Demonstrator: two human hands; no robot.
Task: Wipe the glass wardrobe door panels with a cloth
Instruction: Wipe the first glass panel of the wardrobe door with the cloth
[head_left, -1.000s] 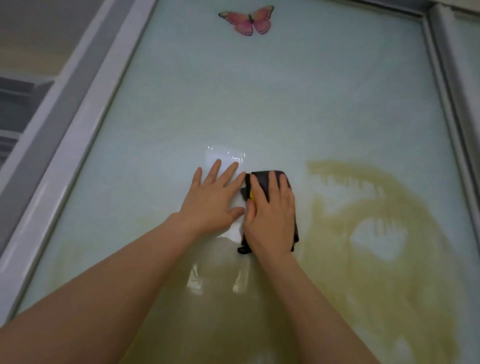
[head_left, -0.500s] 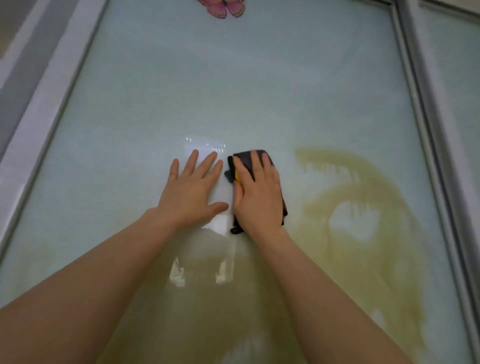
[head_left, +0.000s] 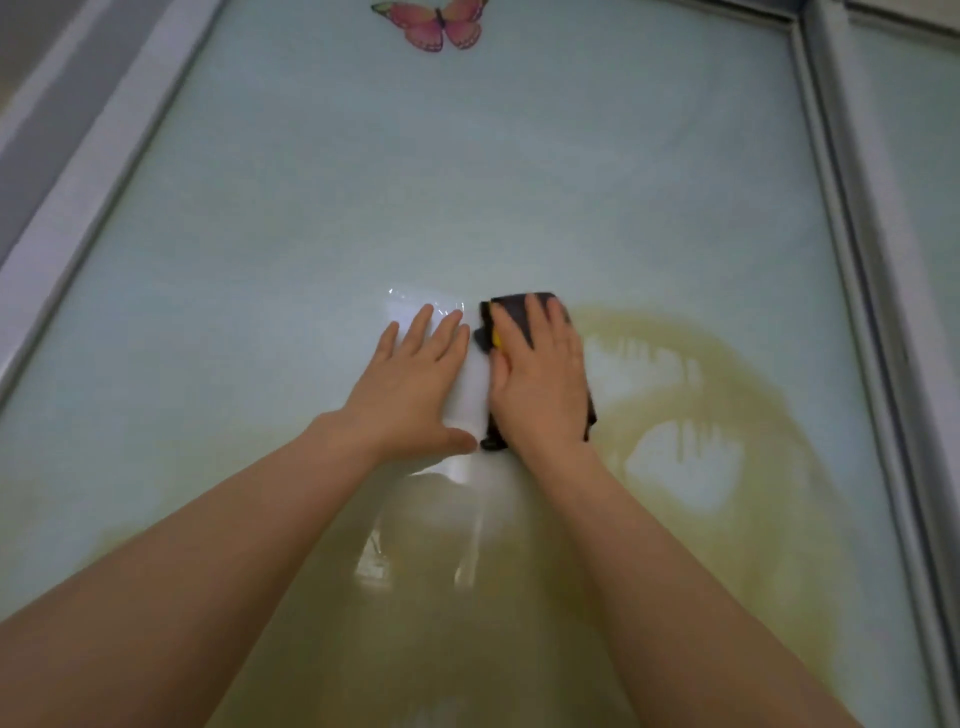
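**Op:** Mid-panel, both hands flat on the glass (head_left: 519, 156). Right hand (head_left: 540, 379) covers the cloth (head_left: 540, 304); fingers straight, close together, pressing down on it, no pinch that I can see. I read that as a flat palm spreading the load so the whole folded pad bears on the glass.

**Rev:** Where's the cloth exactly?

**Op:** Under my right palm, dark, folded; edges show past the fingertips and at the wrist side. A yellow bit peeks out at the index finger; can't tell what it is.

**Rev:** Left hand?

**Op:** Left hand (head_left: 415, 384) is bare on the glass just beside the cloth, fingers straight and slightly spread, thumb out toward the right hand. Holds nothing. My guess: bracing my lean, steadying the door.

**Rev:** Anything else on the panel?

**Op:** Butterfly (head_left: 434, 23) decal at the top edge, well apart from the hands. Yellowish pattern (head_left: 727, 395) to the right and below; can't tell print from residue. Frame (head_left: 831, 218) runs down the right, next panel past it.

**Rev:** Progress?

**Op:** Partway at best, I'd say. Other panels not judged.
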